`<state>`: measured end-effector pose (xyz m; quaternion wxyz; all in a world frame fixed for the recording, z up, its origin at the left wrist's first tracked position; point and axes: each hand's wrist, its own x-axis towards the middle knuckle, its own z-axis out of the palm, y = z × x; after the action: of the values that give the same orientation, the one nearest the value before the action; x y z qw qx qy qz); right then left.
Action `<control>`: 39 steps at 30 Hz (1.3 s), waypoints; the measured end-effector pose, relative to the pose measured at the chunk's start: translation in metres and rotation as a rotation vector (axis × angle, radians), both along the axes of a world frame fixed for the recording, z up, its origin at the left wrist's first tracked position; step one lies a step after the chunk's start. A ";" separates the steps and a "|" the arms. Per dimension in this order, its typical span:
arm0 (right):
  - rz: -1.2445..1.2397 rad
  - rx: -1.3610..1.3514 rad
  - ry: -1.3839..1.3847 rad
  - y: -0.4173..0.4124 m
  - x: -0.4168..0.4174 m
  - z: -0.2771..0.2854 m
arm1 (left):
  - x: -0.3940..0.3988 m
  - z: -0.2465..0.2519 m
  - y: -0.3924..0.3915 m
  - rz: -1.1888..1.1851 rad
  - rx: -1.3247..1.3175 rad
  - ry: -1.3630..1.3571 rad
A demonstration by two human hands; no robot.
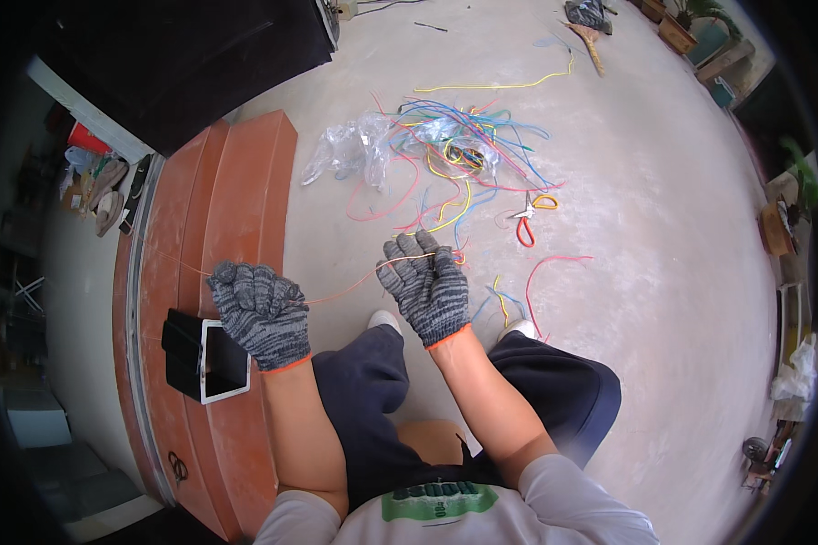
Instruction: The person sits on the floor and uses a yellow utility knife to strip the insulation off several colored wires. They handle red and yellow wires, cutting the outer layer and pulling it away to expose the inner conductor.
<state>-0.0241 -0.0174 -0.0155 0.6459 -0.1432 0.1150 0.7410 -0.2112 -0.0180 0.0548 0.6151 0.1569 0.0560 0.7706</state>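
Both of my hands wear grey striped knit gloves with orange cuffs. My left hand [260, 315] is curled into a fist around a thin copper-coloured wire [347, 291]. From there the wire sags slightly across to my right hand [428, 291], which pinches it between thumb and fingers, palm turned up. A thin strand also extends left from the fist over the red steps. Just past my right fingertips lies a small red and yellow wire piece [459, 257]. Scissors [528, 214] with one red and one yellow handle lie spread on the floor beyond my right hand.
A tangle of coloured wires [470, 136] lies ahead beside clear plastic bags [358, 146]. Red steps [242, 204] run along the left, with a tablet in a black case [208, 357] on them. Cut wires [501, 300] lie by my right shoe. Potted plants [777, 228] line the right.
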 end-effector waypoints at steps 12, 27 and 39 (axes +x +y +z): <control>0.100 0.036 -0.261 -0.016 0.073 0.041 | 0.049 0.000 -0.011 -0.212 -0.269 0.041; 0.081 -0.165 -0.671 -0.043 0.059 0.042 | 0.082 -0.008 0.004 -0.085 -0.416 0.383; 0.195 0.755 -1.664 -0.024 0.098 0.038 | 0.092 -0.001 0.000 -0.114 -0.512 0.612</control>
<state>0.0736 -0.0410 0.0225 0.4590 -0.4189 -0.6491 0.4388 -0.1193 -0.0182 0.0537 0.6309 0.2237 0.4178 0.6143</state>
